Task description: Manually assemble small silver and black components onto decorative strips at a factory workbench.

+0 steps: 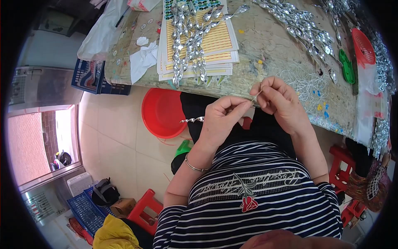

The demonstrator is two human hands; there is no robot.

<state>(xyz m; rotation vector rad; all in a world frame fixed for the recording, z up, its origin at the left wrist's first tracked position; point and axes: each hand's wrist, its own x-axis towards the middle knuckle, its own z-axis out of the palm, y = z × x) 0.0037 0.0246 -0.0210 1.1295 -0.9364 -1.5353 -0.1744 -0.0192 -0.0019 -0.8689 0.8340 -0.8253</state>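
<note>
My left hand [222, 120] pinches a short silver twisted strip [193, 120] whose end sticks out to the left. My right hand [278, 101] holds the other end of the thin silver piece near its fingertips, close above the left hand. Both hands are held in front of my body, just off the near edge of the worktable [265, 54]. On the table lie silver leaf-shaped strands [188, 37] on a stack of yellow-lined cards [219, 43]. More silver strands [302, 29] lie to the right, beside a tangle of thin white thread [298, 83].
A red basin [161, 112] sits on the tiled floor under the table. A red basket [364, 46] and green plastic piece [346, 66] lie at the table's right. Red stools [143, 207] and blue crates [87, 211] stand on the floor at the lower left.
</note>
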